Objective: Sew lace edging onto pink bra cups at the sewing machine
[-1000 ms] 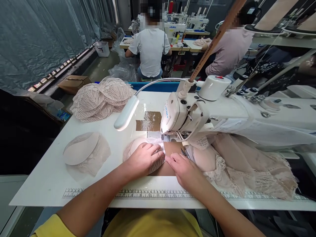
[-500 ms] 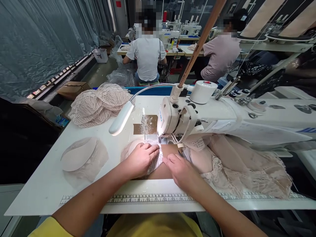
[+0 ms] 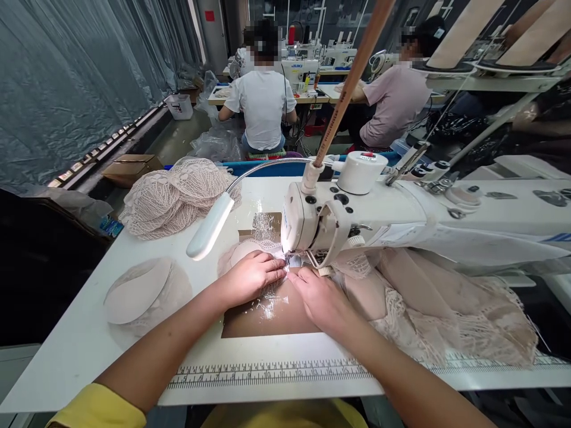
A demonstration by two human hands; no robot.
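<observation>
A pale lace piece [image 3: 238,254] lies under the needle area of a white sewing machine [image 3: 300,221]. My left hand [image 3: 255,276] presses its closed fingers on the lace, just left of the presser foot. Close by on the right, my right hand [image 3: 317,295] pinches the near edge of the same lace with thumb and forefinger. Both sets of fingertips almost meet in front of the needle, and they hide most of the lace there. Brown tape [image 3: 267,318] covers the machine bed beneath my hands.
Lace pieces are stacked [image 3: 176,193] at the back left, near a lamp [image 3: 210,229] on a bendable neck. Sheer round pieces [image 3: 147,294] lie on the left. Beige lace fabric [image 3: 428,297] spreads rightward. A printed ruler [image 3: 267,374] runs along the front edge. Two co-workers sit beyond.
The lace has moved away from me toward the needle, and my hands have moved with it, bringing their fingertips closer together. More brown tape shows in front. The camera view has shifted slightly.
</observation>
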